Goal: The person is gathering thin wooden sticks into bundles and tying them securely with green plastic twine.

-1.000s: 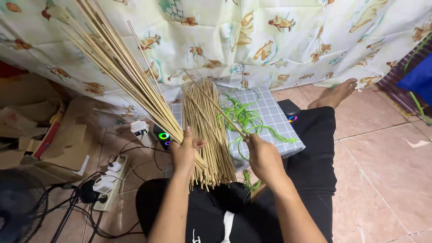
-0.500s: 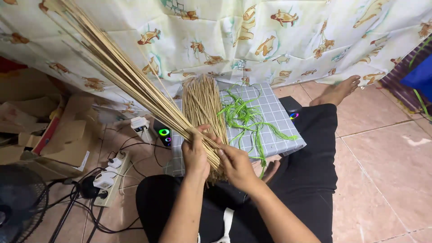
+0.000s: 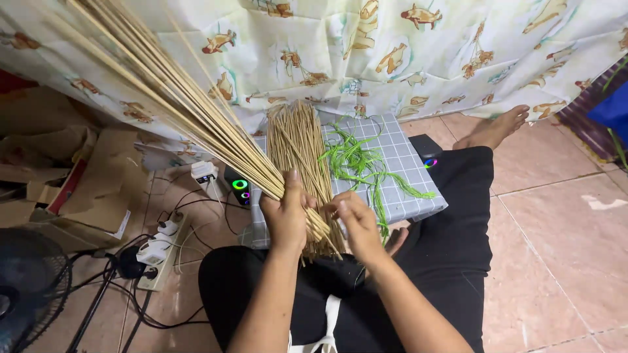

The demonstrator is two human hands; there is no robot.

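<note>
My left hand [image 3: 286, 216] grips the lower end of a long bundle of thin tan sticks [image 3: 163, 91] that fans up toward the upper left. Beside it my right hand [image 3: 356, 222] pinches a green strip at the bundle's base, fingers touching the sticks. A second pile of tan sticks [image 3: 297, 140] lies flat on the grey checked board [image 3: 409, 163] in front of my hands. Loose green strips [image 3: 360, 163] lie on the board to the right of that pile.
A patterned cloth [image 3: 405, 52] hangs behind the board. Cardboard pieces [image 3: 85, 176], a white power strip [image 3: 160, 252] with cables, and a black fan [image 3: 29, 287] fill the left floor. A small device with glowing lights [image 3: 239, 189] sits beside the board. My bare foot [image 3: 490, 127] rests on pink tiles.
My right hand left the green strips on the board and came across to the base of the stick bundle, beside my left hand. The bundle stays raised.
</note>
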